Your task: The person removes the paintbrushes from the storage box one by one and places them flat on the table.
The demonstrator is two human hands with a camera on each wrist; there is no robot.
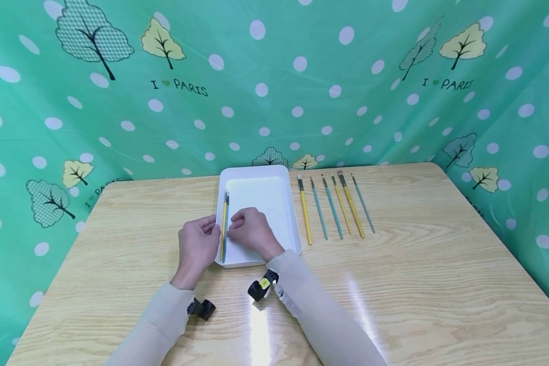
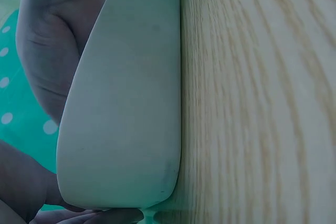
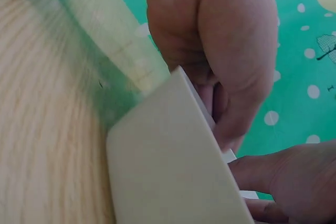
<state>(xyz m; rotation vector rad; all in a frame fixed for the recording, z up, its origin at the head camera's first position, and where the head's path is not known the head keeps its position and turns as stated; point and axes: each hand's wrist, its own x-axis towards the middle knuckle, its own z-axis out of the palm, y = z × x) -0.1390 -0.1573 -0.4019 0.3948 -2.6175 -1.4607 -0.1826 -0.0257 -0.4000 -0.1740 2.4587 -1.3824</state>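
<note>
A white tray (image 1: 267, 203) lies on the table. Inside it, along the left wall, a yellow paintbrush (image 1: 222, 229) and a blue paintbrush (image 1: 226, 216) rest side by side, bristles at the far end. My left hand (image 1: 198, 246) grips the tray's left wall, thumb at the rim and fingers along the outside, as the left wrist view also shows. My right hand (image 1: 252, 231) reaches over the tray, fingers loosely bent with a gap between thumb and forefinger, tips right beside the blue brush. In the right wrist view the near wall (image 3: 163, 156) hides part of these fingers.
Several yellow and blue paintbrushes (image 1: 332, 207) lie in a row right of the tray on the wooden table (image 1: 416, 264). Behind the table hangs a green dotted cloth (image 1: 238, 76). Each wrist wears a black camera (image 1: 259, 288).
</note>
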